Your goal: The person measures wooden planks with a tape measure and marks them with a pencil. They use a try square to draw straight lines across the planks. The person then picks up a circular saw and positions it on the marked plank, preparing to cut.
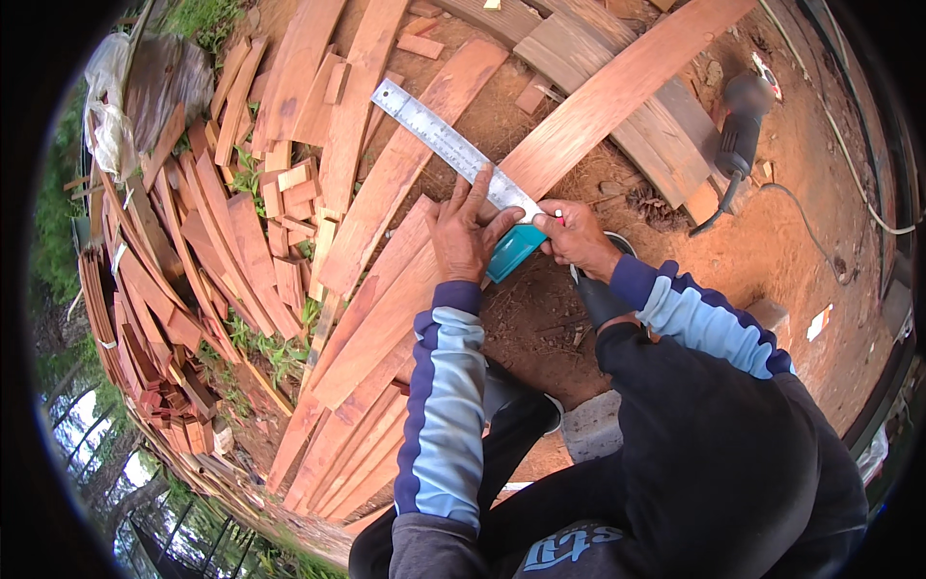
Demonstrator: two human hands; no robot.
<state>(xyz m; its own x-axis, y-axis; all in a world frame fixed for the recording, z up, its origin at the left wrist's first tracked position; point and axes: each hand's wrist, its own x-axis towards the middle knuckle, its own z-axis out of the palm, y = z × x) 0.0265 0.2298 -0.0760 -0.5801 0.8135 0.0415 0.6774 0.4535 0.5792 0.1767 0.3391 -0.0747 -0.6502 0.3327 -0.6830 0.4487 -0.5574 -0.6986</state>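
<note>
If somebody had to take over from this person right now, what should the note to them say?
Left hand: pressed flat on the metal square, pinning it across the long plank.
Right hand: grip closed on a small red-tipped marker, its tip by the blade's edge, beside the square's teal handle.
Plank lies on the dirt among other cut boards. A power tool rests on the ground to the right, with its cord.
Done: square set across the plank.
Left: no marked line can be seen on the plank; whether one is started is hidden by the hands.
</note>
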